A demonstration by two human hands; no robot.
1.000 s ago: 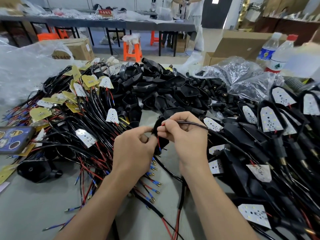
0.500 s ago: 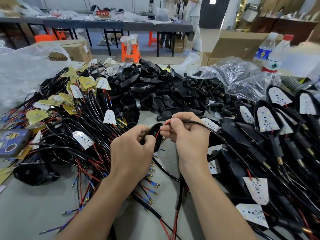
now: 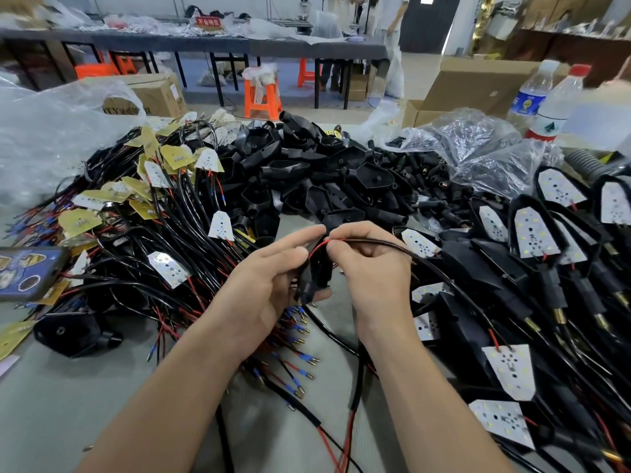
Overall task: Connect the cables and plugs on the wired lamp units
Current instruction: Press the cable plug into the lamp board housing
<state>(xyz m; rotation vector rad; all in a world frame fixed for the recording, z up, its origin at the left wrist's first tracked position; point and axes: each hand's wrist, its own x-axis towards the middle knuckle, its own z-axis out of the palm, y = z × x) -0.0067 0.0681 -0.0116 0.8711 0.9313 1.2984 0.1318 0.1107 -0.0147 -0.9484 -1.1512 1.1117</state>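
- Left hand (image 3: 263,295): half curled, thumb and fingers cradling a black lamp housing (image 3: 316,273) at centre frame, just above the tabletop (image 3: 51,404).
- Right hand (image 3: 372,268): fingertips pinched on a red wire (image 3: 319,245) at the end of a black cable (image 3: 409,250), touching the housing's upper edge. The cable runs off toward 3 o'clock.
- At 10 o'clock: a tangle of wired LED boards (image 3: 136,206), reaching up to the left wrist.
- At 12 o'clock: a heap of empty black housings (image 3: 307,172), its near edge just beyond the fingers.
- At 3 to 5 o'clock: assembled lamp units (image 3: 532,240) packed close to the right forearm.
- At 9 o'clock: a phone (image 3: 27,271) on the pile's edge; a lone housing (image 3: 71,332) beside it.
- Bare tabletop shows only at 7 o'clock and in the narrow strip between the forearms, which loose terminal leads (image 3: 297,370) cross.
- At 2 o'clock, near the far edge: two bottles (image 3: 546,104).
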